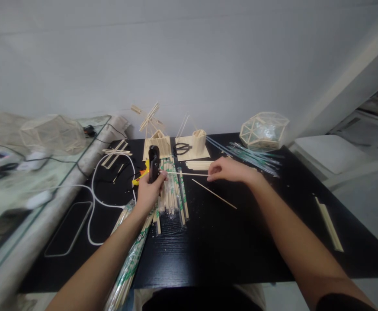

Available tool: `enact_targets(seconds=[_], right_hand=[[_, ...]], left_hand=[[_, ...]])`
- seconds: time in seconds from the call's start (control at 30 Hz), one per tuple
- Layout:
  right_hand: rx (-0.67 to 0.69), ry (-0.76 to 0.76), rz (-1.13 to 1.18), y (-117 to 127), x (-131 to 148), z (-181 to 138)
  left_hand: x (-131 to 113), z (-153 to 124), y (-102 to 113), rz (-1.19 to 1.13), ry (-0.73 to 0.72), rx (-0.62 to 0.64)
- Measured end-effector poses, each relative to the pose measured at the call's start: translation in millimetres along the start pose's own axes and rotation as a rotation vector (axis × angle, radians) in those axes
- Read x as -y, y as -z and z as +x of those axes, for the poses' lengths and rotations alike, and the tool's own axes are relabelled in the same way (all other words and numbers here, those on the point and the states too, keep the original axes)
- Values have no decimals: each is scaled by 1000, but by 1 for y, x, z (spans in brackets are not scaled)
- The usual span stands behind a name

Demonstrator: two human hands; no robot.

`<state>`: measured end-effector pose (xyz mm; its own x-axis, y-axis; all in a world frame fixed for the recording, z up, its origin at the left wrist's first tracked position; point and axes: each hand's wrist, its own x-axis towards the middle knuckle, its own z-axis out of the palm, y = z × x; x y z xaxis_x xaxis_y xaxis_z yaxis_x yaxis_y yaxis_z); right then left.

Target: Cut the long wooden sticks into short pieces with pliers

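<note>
My left hand (149,190) is closed around a black hand tool (154,162) that looks like pliers, held upright. A thin wooden stick (189,174) runs from beside that tool and my left thumb across to my right hand (223,169), which pinches its right end. Whether the tool's jaws touch the stick, I cannot tell. Another loose stick (214,194) lies slantwise on the black table just below. Wrapped chopsticks (169,190) in clear and green sleeves lie beside and under my left hand. Behind the tool shows a yellow and orange object (141,175), partly hidden.
At the back stand a stick-built windmill model (156,140) and a round stick cup (199,140), with black scissors (182,149) between. A faceted stick frame (264,129) and empty wrappers (254,156) lie right. White cable (93,194), phone (68,229) left; sticks (330,226) far right.
</note>
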<state>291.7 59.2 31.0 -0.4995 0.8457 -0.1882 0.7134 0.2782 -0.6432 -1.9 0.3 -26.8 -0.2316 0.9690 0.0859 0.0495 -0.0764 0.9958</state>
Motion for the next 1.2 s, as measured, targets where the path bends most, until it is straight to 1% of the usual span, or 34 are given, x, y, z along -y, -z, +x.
enact_targets(seconds=[0.13,0.2,0.37,0.5,0.67,0.83,1.07,1.2], right_hand=[[-197,-109,-267,-13,-13,12],[-228,-129,-368,-20,-17,18],[-189,-144,-412,-31,-17,24],[-196,-159,-433,-34,-17,24],[-198,-151,-454,-38,-17,25],[-216,-135,-454,-38,-18,25],[-183,-93,-412,-39,-20,24],[-184,-43,-359,-30,-17,21]], left_hand=[[-5,0,1,-50,-14,-25],[-6,0,2,-56,-7,-26],[-7,-1,2,-39,0,-24],[-9,-1,2,-1,-11,-28],[-10,-1,1,-6,-8,-30],[-4,2,2,0,-21,-13],[1,2,3,39,-10,2],[2,3,4,83,-25,10]])
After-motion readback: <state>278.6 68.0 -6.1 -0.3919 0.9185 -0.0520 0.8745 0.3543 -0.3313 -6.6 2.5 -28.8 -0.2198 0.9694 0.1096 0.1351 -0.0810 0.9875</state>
